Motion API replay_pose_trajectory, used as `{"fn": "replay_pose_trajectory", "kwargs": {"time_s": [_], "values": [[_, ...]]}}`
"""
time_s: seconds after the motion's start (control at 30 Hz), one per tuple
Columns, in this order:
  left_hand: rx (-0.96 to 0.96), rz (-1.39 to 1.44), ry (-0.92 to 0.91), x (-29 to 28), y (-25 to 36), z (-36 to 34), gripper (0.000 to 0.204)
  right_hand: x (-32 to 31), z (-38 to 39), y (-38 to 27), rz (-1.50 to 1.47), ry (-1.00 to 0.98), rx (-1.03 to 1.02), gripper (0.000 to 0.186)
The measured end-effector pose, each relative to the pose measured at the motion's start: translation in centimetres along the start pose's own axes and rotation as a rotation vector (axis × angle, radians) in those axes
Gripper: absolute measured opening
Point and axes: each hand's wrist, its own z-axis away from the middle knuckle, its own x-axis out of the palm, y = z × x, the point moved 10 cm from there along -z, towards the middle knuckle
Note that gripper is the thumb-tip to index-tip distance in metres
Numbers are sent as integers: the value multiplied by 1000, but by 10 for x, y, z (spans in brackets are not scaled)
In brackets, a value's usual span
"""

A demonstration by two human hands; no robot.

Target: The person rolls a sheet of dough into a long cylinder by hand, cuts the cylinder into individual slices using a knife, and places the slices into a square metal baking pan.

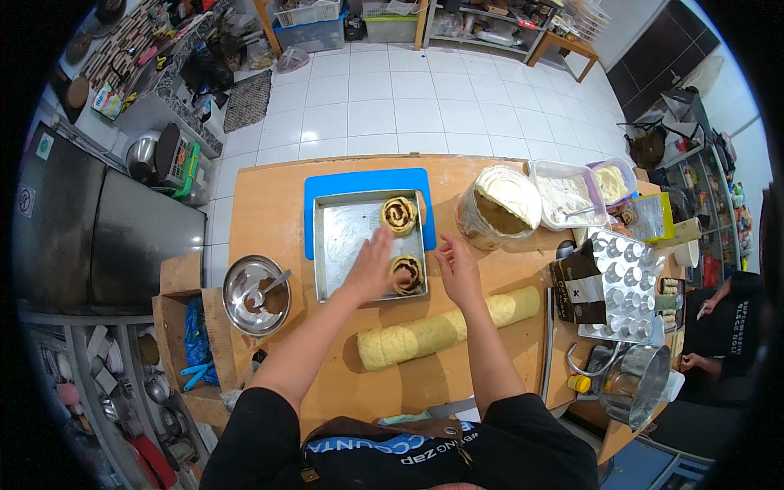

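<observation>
A square metal baking pan [341, 233] rests on a blue cutting board [366, 180]. Two spiral dough rolls with dark filling stand along its right side: a far roll [398, 215] and a near roll [413, 276]. My left hand [371, 269] is over the pan, fingers stretched out, its thumb at the near roll; whether it touches the roll I cannot tell. Just right of the pan, my right hand [458, 265] hovers with loosely bent fingers apart, holding nothing. Below my right forearm, a long yellow dough log [408, 339] lies slantwise on the wooden table [269, 192].
A steel bowl [233, 306] with a spoon and brown powder stands left. Right are a large tub [482, 224], a container of white powder [563, 192], a muffin tin [625, 278] and a mixer bowl [641, 380]. Another person [727, 327] stands far right.
</observation>
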Motion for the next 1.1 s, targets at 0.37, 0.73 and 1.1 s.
{"fn": "replay_pose_trajectory", "kwargs": {"time_s": [0.37,0.73,1.1], "values": [[-197,196,36,-10,-43,-74,112,58,-39,31,211,-218,167,29],[-24,79,103,-17,-20,-92,92,59,-36,31,230,-229,216,29],[99,10,56,-18,2,-100,88,59,-35,30,247,-218,218,27]]}}
